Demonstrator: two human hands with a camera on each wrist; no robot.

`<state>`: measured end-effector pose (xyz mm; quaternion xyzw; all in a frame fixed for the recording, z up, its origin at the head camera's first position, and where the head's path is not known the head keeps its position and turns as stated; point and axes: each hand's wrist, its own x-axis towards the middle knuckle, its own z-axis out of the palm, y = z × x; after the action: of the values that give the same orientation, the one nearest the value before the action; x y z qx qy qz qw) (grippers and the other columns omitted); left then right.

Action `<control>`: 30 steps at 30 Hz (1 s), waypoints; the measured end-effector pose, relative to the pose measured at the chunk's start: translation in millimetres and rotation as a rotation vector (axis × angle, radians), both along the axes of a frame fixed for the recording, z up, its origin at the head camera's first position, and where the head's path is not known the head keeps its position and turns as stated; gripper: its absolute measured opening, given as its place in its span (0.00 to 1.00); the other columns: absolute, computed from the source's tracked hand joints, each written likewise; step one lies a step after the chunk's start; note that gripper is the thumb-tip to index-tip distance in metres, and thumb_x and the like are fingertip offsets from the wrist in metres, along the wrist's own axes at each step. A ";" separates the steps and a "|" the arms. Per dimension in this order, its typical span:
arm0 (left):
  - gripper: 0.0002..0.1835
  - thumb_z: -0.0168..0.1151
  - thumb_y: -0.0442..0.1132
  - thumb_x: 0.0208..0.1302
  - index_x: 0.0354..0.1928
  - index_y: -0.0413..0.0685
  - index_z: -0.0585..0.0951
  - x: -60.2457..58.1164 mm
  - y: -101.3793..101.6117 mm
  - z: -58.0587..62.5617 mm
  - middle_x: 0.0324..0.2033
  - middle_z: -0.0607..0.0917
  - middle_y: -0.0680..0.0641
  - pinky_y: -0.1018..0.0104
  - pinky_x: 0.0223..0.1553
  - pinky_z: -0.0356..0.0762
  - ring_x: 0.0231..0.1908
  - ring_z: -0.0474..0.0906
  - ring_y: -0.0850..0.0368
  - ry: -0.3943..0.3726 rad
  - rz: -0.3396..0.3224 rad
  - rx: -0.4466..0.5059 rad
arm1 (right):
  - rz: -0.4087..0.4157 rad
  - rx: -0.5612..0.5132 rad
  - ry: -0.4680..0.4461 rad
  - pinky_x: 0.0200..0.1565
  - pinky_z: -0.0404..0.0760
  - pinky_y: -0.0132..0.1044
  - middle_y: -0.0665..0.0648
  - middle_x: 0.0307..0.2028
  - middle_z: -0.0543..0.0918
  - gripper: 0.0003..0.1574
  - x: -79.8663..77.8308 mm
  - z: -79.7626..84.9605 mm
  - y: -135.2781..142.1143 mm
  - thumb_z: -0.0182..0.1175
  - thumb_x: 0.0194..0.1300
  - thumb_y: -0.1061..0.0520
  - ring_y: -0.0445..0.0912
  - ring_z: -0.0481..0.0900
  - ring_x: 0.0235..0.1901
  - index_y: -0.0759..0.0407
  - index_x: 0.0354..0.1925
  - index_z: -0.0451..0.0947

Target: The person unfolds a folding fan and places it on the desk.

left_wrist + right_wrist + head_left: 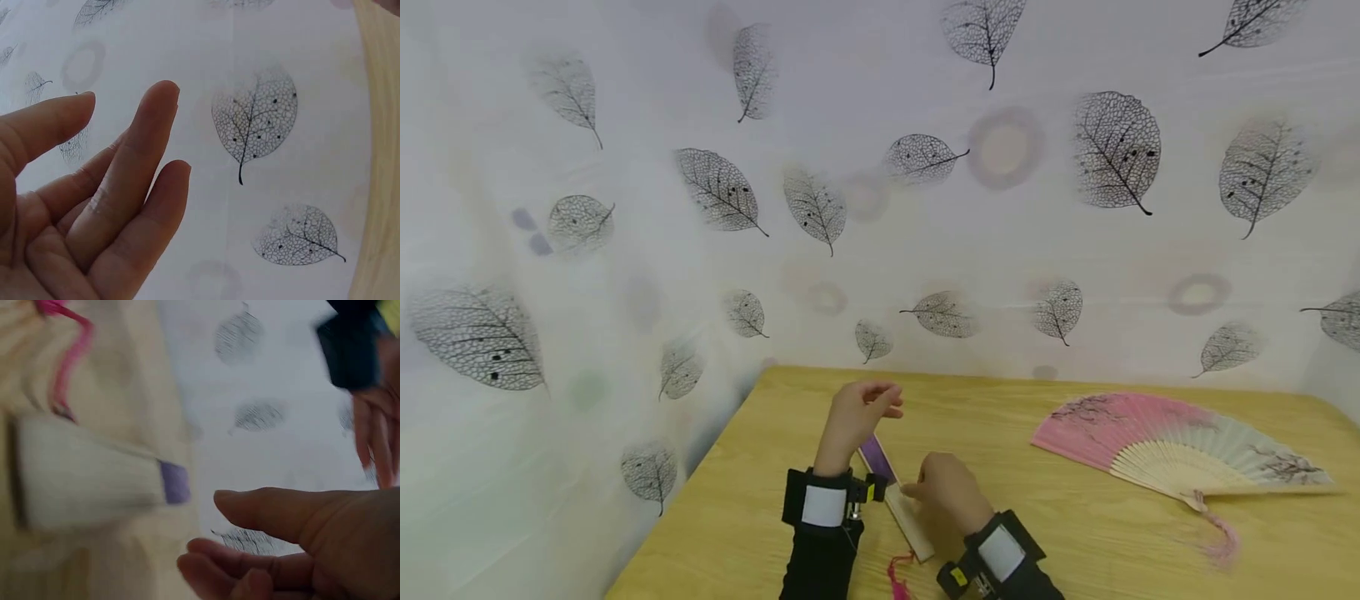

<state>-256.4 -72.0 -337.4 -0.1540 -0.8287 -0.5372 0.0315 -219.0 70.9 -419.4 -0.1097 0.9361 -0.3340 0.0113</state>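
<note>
A folded fan (912,527) with pale ribs and purple cloth (877,458) lies slantwise on the table, a pink tassel (898,575) at its near end. My left hand (853,421) is raised by the fan's far end; the left wrist view shows its fingers (128,169) loosely bent and holding nothing. Beside the fan's middle is my right hand (951,492), its thumb toward the ribs. In the right wrist view, a gap shows between the thumb (262,509) and fingers, with the fan (87,478) in front of them.
An open pink and white fan (1172,454) with printed branches lies at the table's right, its pink tassel (1221,537) toward me. The yellow wood table (722,517) meets a pale leaf-patterned curtain (865,250) at the back and left.
</note>
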 end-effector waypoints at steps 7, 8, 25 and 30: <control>0.20 0.53 0.47 0.61 0.45 0.36 0.78 -3.2 -4.2 -0.7 0.35 0.83 0.38 0.54 0.42 0.80 0.28 0.80 0.56 0.003 0.015 0.020 | -0.047 0.146 -0.019 0.12 0.60 0.30 0.48 0.12 0.65 0.21 10.5 -5.6 -16.5 0.65 0.45 0.47 0.41 0.62 0.13 0.58 0.13 0.67; 0.20 0.53 0.47 0.61 0.45 0.36 0.78 -3.6 -5.4 -1.1 0.36 0.83 0.38 0.54 0.42 0.80 0.28 0.80 0.57 -0.004 0.023 0.021 | -0.054 0.156 -0.024 0.13 0.62 0.31 0.49 0.13 0.66 0.21 11.1 -5.6 -18.2 0.66 0.43 0.47 0.41 0.62 0.14 0.59 0.14 0.68; 0.19 0.53 0.47 0.61 0.44 0.37 0.79 -5.0 -9.9 -1.4 0.35 0.84 0.39 0.54 0.41 0.80 0.27 0.80 0.58 -0.021 0.064 -0.025 | -0.087 0.092 -0.071 0.15 0.64 0.33 0.52 0.14 0.68 0.20 9.4 -11.1 -29.4 0.67 0.40 0.51 0.43 0.64 0.15 0.61 0.13 0.68; 0.19 0.53 0.48 0.61 0.43 0.40 0.80 -4.5 -5.3 -5.3 0.32 0.84 0.42 0.57 0.38 0.81 0.25 0.80 0.58 -0.032 0.049 -0.089 | -0.091 -0.009 -0.128 0.14 0.56 0.28 0.48 0.10 0.60 0.23 1.8 -12.9 -19.6 0.67 0.41 0.51 0.40 0.58 0.12 0.57 0.08 0.63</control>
<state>-260.9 -77.3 -342.7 -0.1266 -0.8557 -0.5011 0.0246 -217.2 51.3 -432.3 -0.0455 0.9360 -0.3447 0.0554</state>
